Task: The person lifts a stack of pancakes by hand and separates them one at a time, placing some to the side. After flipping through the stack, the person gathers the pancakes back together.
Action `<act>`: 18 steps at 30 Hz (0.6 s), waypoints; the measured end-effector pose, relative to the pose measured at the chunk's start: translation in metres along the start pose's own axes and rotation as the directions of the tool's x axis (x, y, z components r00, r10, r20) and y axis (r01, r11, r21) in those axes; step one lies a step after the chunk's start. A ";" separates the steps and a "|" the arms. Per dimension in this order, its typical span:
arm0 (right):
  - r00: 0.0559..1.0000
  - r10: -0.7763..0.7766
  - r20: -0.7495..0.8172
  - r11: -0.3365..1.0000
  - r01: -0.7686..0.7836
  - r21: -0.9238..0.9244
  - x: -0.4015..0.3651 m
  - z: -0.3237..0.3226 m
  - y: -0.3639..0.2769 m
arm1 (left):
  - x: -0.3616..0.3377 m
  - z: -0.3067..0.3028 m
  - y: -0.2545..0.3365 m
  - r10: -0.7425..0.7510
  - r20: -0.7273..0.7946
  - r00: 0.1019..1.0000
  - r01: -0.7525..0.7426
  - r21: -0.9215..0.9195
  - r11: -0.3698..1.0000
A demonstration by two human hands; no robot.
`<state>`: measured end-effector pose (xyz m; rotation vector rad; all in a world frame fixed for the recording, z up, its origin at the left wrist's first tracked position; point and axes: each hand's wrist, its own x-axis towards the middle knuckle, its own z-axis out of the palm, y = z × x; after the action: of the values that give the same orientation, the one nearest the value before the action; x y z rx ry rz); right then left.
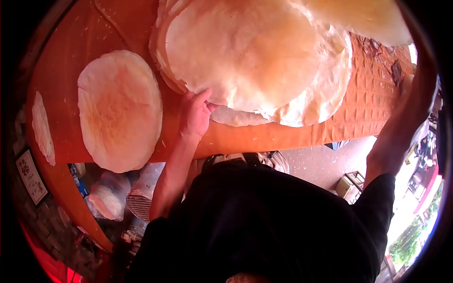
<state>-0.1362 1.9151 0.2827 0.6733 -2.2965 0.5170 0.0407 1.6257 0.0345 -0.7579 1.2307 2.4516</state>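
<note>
My left hand (196,113) is at the near edge of a large, thin round flatbread (245,52), with thumb and fingers closed on its rim. This flatbread lies on top of other thin sheets (325,89) whose edges stick out at the right and below. On the right, my right forearm (401,118) reaches up along the edge of the view; the hand itself is out of sight. Near the top right, close to that arm, a yellowish sheet (363,19) overlaps the pile, and what holds it, if anything, is hidden.
An oval flatbread (120,111) lies on the orange table cover (226,141) at the left, partly over the front edge. A narrow piece (43,127) sits farther left. Below the table are a plastic bag (109,195) and a small rack (350,186).
</note>
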 end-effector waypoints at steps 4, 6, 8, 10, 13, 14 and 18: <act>0.978 -0.001 0.207 0.998 -0.012 0.062 -0.073 0.046 -0.067 | -0.008 0.001 -0.003 0.087 0.101 0.991 -0.075 -0.113 0.991; 0.867 -0.046 0.496 0.992 -0.021 0.128 -0.128 0.093 -0.087 | -0.008 -0.011 -0.016 0.126 0.170 0.977 -0.082 -0.244 0.966; 0.775 -0.038 0.631 0.954 -0.161 0.254 -0.184 0.135 -0.100 | -0.019 0.009 -0.002 0.097 0.087 0.992 -0.084 -0.136 0.987; 0.799 -0.037 0.600 0.957 -0.144 0.251 -0.194 0.136 -0.103 | -0.014 -0.005 -0.015 0.112 0.135 0.985 -0.097 -0.115 0.989; 0.808 -0.002 0.589 0.969 -0.145 0.202 -0.179 0.121 -0.110 | -0.018 -0.005 -0.017 0.049 0.117 0.992 -0.029 -0.172 0.985; 0.822 0.007 0.570 0.967 -0.150 0.204 -0.172 0.117 -0.116 | -0.018 -0.001 -0.015 0.023 0.119 0.993 0.002 -0.205 0.979; 0.798 -0.018 0.602 0.952 -0.171 0.255 -0.204 0.137 -0.130 | -0.019 0.005 -0.013 0.043 0.141 0.989 -0.008 -0.238 0.971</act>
<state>0.0026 1.8059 0.0677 1.0089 -2.8829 0.7912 0.0611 1.6369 0.0390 -0.6117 0.9119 2.6535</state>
